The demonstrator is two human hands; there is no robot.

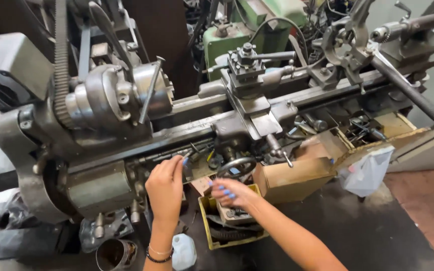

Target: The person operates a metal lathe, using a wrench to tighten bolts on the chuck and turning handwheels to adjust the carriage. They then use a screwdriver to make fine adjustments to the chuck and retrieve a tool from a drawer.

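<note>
On an old grey metal lathe [126, 125], the carriage handwheel [236, 167] is the landmark. The right hand [234, 193] hovers just below and in front of it, fingers [225, 191] loosely curled and holding nothing, so it is the nearer hand. The left hand [166, 185] reaches up to the lathe's front left of the handwheel, fingertips touching near the lead screw [177, 150]; whether they grip anything I cannot tell. The bed runs left to right. A yellow bin [212, 228] sits below the handwheel, a cardboard box [292, 178] to its right, in a cluttered workshop.
</note>
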